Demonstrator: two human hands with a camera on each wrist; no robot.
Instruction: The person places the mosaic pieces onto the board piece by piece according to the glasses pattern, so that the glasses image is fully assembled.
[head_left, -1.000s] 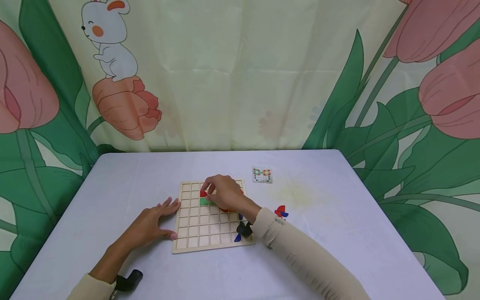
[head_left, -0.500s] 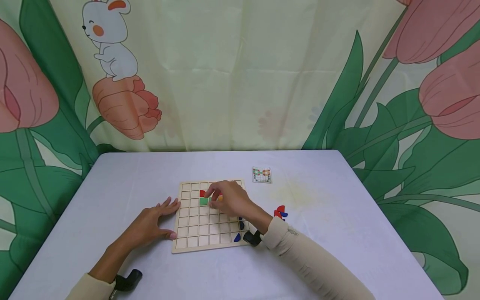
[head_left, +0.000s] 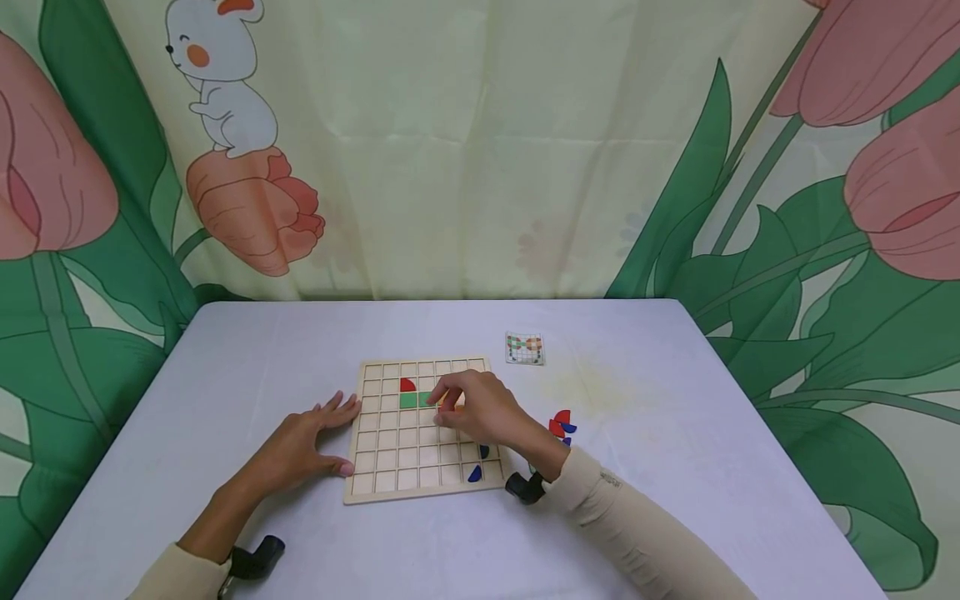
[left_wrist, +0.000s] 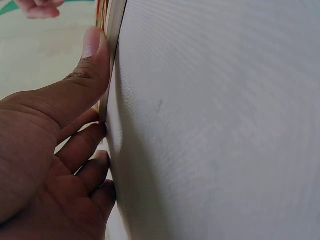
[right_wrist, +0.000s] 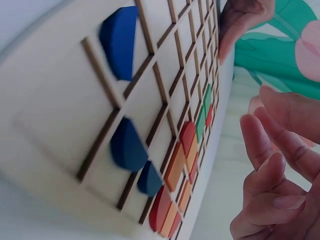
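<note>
A wooden grid board (head_left: 397,460) lies on the white table. My left hand (head_left: 303,448) rests at its left edge, fingers and thumb extended; the left wrist view shows the thumb (left_wrist: 87,65) against the board's side. Over the board's upper right part is my right hand (head_left: 480,406), its fingers loosely bent and nothing between them in the right wrist view. Just left of it sit a red quarter-circle piece (head_left: 407,385) and two green squares (head_left: 416,400). Orange squares (right_wrist: 174,166), red rounded pieces (right_wrist: 160,207) and blue half-circles (right_wrist: 120,42) also lie on the grid.
To the right of the board lies a small pile of red and blue pieces (head_left: 560,422). A printed pattern card (head_left: 524,349) is behind the board's right corner. A patterned curtain (head_left: 465,150) hangs behind the table.
My right hand has drawn back to the right from the red quarter-circle, leaving it and the green squares uncovered. My left hand stays at the board's edge.
</note>
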